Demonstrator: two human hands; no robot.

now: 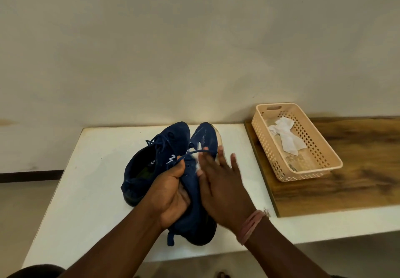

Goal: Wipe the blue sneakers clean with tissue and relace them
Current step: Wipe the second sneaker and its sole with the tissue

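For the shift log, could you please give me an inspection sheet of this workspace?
Surface: white table; wooden board at its right.
Job's things: held sneaker tilted; other sneaker on the table, laced; tissue under the right fingers.
Clutter: basket on the board, crumpled tissues inside.
Grippers: left hand grips the held sneaker; right hand presses the tissue flat on it.
Cables: nothing seen.
Surroundings: plain wall.

1. The sneakers were navy blue with small white side marks.
2. The basket was peach with a grid of holes, holding white tissue.
3. The table was white; the board looked wood-grained brown.
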